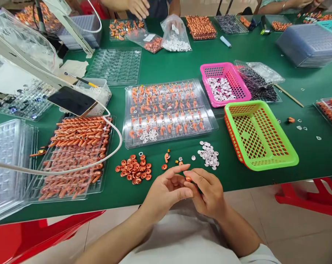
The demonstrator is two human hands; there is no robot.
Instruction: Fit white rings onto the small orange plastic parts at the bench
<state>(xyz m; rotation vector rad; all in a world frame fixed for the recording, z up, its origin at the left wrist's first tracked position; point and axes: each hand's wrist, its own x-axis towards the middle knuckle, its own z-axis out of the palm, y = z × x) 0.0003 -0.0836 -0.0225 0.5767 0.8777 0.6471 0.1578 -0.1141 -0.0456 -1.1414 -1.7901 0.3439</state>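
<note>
My right hand [208, 192] pinches a small copper-coloured cap [188, 179] between thumb and fingers. Close beside it is my left hand [168, 189], its index finger and thumb stretched apart; its other fingers are curled and partly hidden. Beyond the hands lie a curved orange piece with a yellow tip [166, 157], a single copper cap [164, 167] and a white disc [193, 158]. A pile of copper caps [134, 168] is to the left, and white discs [209, 156] are heaped to the right.
A clear tray [168, 137] of orange pieces and white rings lies ahead. Pink [244, 96] and green baskets [291, 161] stand right. At left are a tray of orange parts [80, 157], a phone [71, 101] and a white cable [119, 141]. A co-worker's hand [138, 7] is across the table.
</note>
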